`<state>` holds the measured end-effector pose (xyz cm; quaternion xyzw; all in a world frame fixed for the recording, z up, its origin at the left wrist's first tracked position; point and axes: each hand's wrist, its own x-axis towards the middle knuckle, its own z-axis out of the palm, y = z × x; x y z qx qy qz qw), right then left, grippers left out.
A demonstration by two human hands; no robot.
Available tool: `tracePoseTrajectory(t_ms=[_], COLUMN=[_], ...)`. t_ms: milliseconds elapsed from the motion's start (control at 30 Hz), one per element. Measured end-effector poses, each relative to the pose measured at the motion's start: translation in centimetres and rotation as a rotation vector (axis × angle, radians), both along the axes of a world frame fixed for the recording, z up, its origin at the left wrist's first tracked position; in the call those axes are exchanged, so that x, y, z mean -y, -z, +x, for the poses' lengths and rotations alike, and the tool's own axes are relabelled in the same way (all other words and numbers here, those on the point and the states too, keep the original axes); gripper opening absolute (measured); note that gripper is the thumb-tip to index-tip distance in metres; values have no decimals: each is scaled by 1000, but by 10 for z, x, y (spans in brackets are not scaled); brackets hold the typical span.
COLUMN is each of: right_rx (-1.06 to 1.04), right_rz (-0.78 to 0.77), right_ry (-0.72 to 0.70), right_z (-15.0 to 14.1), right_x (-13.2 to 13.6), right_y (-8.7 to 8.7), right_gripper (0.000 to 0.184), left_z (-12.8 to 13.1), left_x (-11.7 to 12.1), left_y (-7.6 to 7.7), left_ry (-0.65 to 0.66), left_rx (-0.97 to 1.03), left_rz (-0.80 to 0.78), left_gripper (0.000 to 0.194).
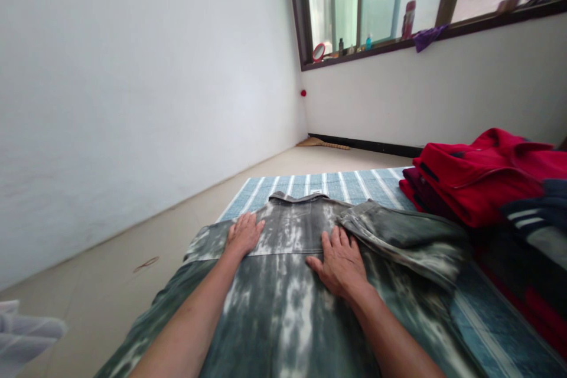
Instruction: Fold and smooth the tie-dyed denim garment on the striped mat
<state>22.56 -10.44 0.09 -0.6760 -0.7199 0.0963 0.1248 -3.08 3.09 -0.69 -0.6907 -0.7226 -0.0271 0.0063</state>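
Observation:
A grey-green tie-dye shirt (287, 313) lies back side up on a blue striped mat (310, 186), collar toward the far wall. My left hand (243, 235) rests flat on its left shoulder, fingers stretched out. My right hand (341, 263) lies flat near the middle of the upper back, fingers spread, beside the right sleeve (398, 236), which is folded in over the shirt. Neither hand holds anything.
A pile of red and dark clothes (487, 177) sits at the right on the mat. Bare tiled floor (146, 236) runs along the white wall at left. A broom (321, 143) lies by the far wall under a window sill (376, 44) with bottles.

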Motion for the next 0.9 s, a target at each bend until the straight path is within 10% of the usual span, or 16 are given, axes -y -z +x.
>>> tracePoseTrajectory(t_ms=[400,900], right_rx=[-15,-36], right_rz=[6,-1], right_ry=[-3,3], right_z=[0,0], right_x=[1,-1], right_y=[-2,-4], right_gripper=[75,78], left_z=[7,149], left_x=[4,4], left_y=[-9,-7], left_ry=[17,693], left_rx=[-29,115], left_rz=[88,27], left_gripper=[49,45])
